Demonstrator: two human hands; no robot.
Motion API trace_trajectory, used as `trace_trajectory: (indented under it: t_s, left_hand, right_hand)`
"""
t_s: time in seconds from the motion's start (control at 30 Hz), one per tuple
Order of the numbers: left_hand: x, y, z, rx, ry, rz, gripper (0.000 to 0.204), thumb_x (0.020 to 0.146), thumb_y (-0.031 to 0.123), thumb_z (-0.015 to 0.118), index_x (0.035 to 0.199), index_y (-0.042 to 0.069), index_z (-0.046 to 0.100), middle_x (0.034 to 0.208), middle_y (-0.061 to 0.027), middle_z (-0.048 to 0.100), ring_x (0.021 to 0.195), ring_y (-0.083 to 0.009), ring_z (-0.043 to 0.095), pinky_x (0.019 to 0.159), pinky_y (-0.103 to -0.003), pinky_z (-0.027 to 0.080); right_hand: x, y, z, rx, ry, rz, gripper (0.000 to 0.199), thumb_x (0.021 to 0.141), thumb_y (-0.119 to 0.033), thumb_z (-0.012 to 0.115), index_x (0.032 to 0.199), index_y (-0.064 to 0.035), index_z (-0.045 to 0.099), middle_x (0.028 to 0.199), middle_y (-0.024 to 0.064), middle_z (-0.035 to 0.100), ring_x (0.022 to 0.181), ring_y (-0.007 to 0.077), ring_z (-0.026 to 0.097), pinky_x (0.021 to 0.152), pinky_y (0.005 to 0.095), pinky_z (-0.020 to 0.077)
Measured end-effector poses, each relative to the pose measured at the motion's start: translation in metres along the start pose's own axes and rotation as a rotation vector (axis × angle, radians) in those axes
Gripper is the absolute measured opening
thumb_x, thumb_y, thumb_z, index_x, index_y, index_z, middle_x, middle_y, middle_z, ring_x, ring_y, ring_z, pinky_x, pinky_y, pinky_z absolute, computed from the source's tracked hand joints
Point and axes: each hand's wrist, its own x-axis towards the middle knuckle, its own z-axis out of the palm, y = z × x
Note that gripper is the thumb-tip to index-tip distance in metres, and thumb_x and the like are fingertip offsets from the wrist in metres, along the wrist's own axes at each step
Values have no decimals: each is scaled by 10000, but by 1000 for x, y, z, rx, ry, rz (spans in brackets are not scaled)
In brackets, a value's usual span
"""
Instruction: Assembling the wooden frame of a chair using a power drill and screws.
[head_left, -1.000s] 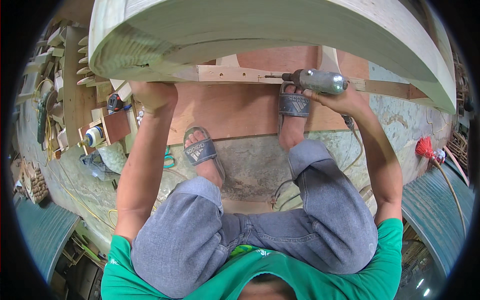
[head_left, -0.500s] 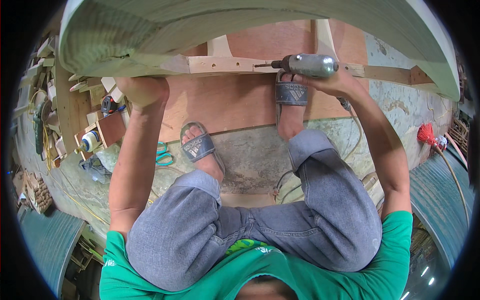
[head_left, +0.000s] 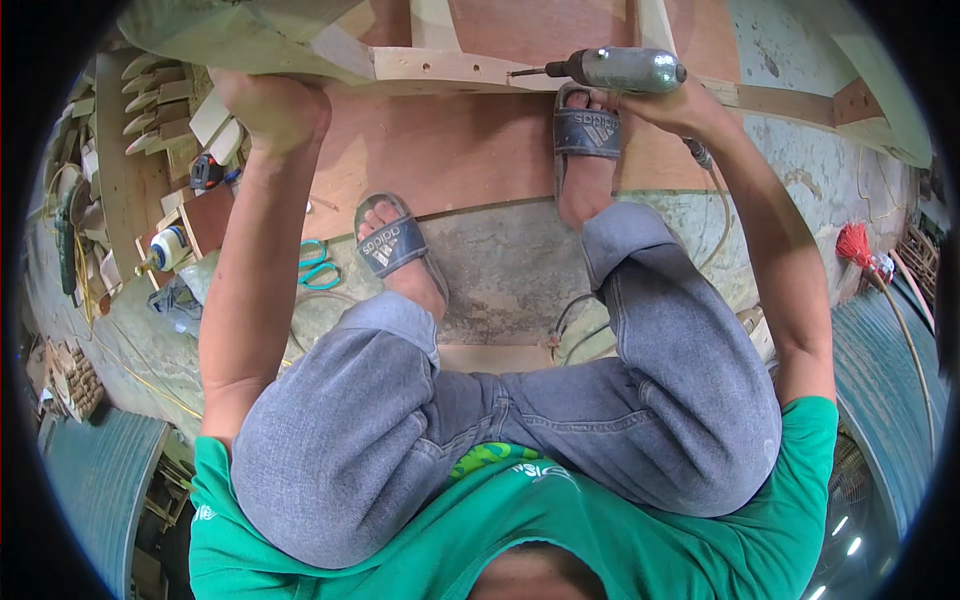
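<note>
Staying at the same spot on the pale wooden rail [head_left: 398, 64], just R of two small holes [head_left: 427, 67], the drill bit [head_left: 530, 72] shows higher in view than a sec ago, rail & all, so that spot is prob still being worked. R hand [head_left: 680, 108] is closed round the silver drill [head_left: 630, 70]; L hand [head_left: 275, 108] is up at the curved wood [head_left: 235, 35], fingers hidden, so can't tell its grip.

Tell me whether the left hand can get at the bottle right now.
Probably yes: nothing seems to cover the bottle, farther left, but the left hand would first have to leave the curved wood.
</note>
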Motion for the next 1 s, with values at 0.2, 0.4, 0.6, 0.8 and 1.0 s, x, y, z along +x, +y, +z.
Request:
trace_trajectory:
  t_s: [0.2,0.4,0.6,0.8,1.0]
  left_hand:
    - [-4,2,5,5,1,-14,403,919,330,400,1165,29,503,1087,-103,576,964,-254,583,833,-404,482]
    - [1,-3,-3,33,8,28,402,913,321,400,1173,31,500,1105,-105,570,991,-265,573,847,-422,477]
    - [-4,6,8,-140,24,-58,240,915,238,432,1053,64,524,1031,-40,561,968,-166,559,839,-319,455]
    - [-2,0,-3,98,-30,-13,463,914,370,396,1241,51,469,1223,-114,510,1129,-281,509,958,-484,423]
    - [-3,4,-2,97,10,-113,492,905,430,394,1294,132,436,1263,-47,494,1184,-265,474,982,-553,390]
  right_hand:
    - [-7,2,8,-43,15,57,411,771,-310,753,1100,-87,650,966,83,692,882,162,644,796,307,499]
    - [-4,1,11,10,9,64,476,751,-355,766,1126,-91,639,983,88,689,908,171,643,817,308,491]
    - [-7,-5,5,-38,14,103,485,743,-365,773,1122,-92,639,994,83,686,911,162,634,828,304,488]
    - [-12,7,6,-24,-28,120,473,758,-380,757,1124,-106,635,1005,82,680,940,175,635,838,315,489]
    - [-3,18,8,-16,-32,23,463,761,-383,751,1115,-107,636,1013,82,677,927,193,642,829,324,496]
